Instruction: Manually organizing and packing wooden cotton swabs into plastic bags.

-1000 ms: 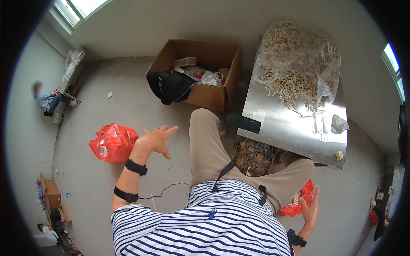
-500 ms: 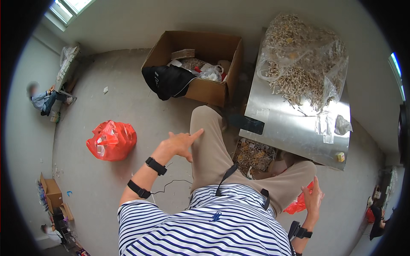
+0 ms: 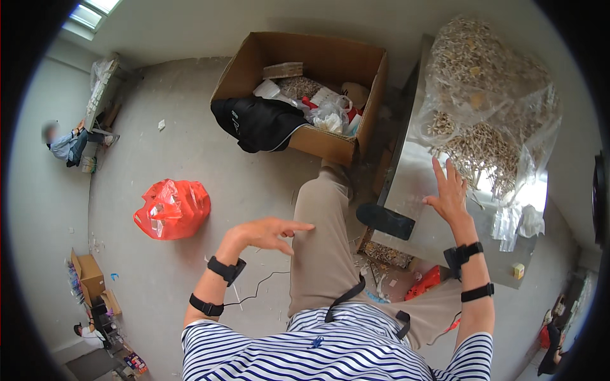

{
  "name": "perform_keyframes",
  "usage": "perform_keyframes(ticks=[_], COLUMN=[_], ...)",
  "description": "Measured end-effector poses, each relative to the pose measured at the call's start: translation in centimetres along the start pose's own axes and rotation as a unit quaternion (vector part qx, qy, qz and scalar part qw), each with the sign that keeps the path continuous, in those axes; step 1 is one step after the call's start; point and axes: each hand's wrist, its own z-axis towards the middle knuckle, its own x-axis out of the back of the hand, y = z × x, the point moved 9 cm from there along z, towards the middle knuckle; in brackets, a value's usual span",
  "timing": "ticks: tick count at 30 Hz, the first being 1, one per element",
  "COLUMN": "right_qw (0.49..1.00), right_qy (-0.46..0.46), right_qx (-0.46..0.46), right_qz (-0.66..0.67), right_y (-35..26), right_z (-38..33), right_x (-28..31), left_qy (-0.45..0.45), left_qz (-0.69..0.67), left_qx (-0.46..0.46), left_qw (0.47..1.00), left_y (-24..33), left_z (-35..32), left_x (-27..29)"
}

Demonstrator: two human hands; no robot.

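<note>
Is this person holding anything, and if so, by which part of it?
Nothing is held: the left hand and right hand are both empty, their fingers open.

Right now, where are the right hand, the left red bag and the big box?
Right hand [image 3: 451, 198]: head view, back of the hand.
Left red bag [image 3: 178, 208]: head view, middle of its side.
Big box [image 3: 325, 145]: head view, near wall's outside.
</note>
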Motion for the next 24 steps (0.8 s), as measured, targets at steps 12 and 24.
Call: perform_keyframes(ticks=[12,24], right_qw=[0.998,0.995], right_qy=[-0.008,-0.06], right_qx=[0.026,0.01], right_qz=[0.056,0.073], right_y=[-0.8,-1.9], right_z=[5.2,6.8], right_x=[-2.3,-1.7], left_qy=[0.434,0.26], left_qz=[0.281,0.384], left_qx=[0.068,0.385], left_qw=[0.853,0.798], left_y=[-9.6,-20.3], left_z=[15.9,27.5], left_x=[35.7,41.2])
